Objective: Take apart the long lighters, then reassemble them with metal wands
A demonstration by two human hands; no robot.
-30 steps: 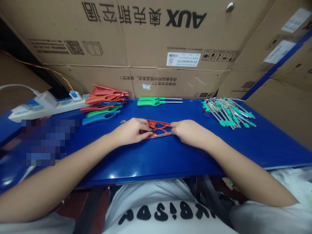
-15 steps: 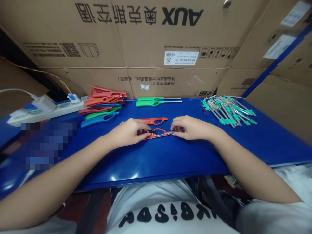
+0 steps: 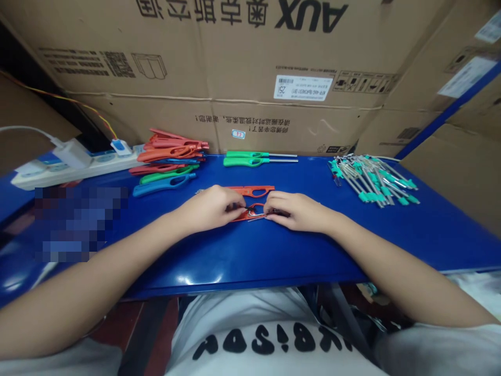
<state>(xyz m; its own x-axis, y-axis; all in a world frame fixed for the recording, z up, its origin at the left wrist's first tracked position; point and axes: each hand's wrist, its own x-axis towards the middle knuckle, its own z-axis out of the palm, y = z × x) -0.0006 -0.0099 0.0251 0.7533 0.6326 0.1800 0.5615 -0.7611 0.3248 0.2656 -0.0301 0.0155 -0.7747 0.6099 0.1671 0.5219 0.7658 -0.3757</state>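
An orange lighter casing half lies on the blue table between my two hands, with a thin white wire along its loop-shaped opening. Closed on its left end is my left hand, and a small black part shows by the fingertips. My right hand is closed at the other end, its fingers bent over the casing and hiding its tip. A thin metal rod shows below the casing near the right thumb. Just behind lies a second orange casing half, partly hidden by my left hand.
Orange, green and blue lighter casings are piled at the back left. Two green lighters lie at the back middle. Metal tubes with teal parts form a heap at right. A power strip and cardboard border the table.
My right hand has shifted left, nearer my left hand, and covers the casing's tip. The thin metal rod now shows below the casing. The camera view has shifted slightly.
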